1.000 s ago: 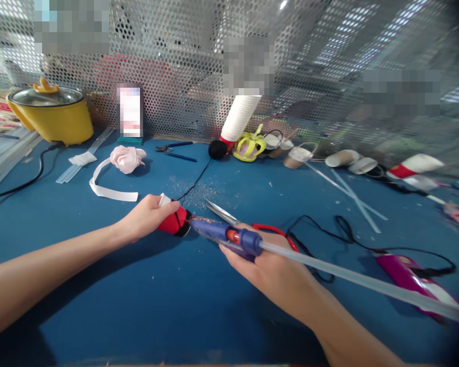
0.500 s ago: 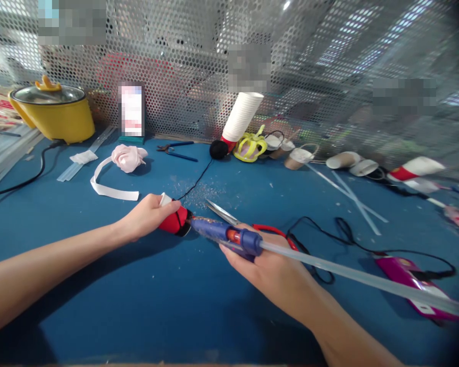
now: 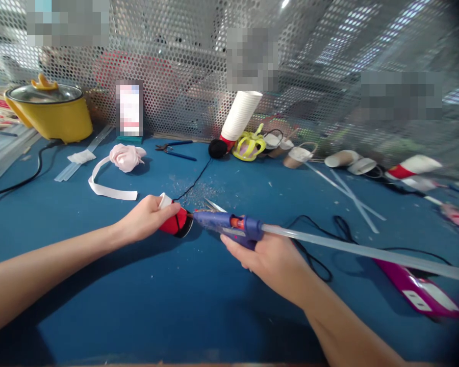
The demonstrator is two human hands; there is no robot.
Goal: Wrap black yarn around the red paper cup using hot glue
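Observation:
My left hand (image 3: 147, 216) is closed around a red and white paper cup (image 3: 175, 222), tilted over the blue table, with black yarn wound round its dark end. The yarn runs back to a black ball (image 3: 218, 149). In my right hand (image 3: 265, 257) is a blue glue gun (image 3: 224, 224), with a long clear glue stick (image 3: 340, 247) sticking out behind. Its nozzle meets or nearly meets the cup's dark end; I cannot tell which. Scissors (image 3: 215, 205) lie behind the gun, mostly hidden by it and my hand.
A yellow electric pot (image 3: 63, 120), a phone (image 3: 130, 109), a pink cloth bundle (image 3: 125, 157) and pliers (image 3: 174, 150) stand or lie at the back left. Stacked white cups (image 3: 241, 116) and a yellow basket (image 3: 250, 146) are behind. A purple power box (image 3: 413, 285) with a black cord lies right.
The glue gun has turned to a more level angle, and the rear of its glue stick has risen. My left hand and the cup have hardly moved.

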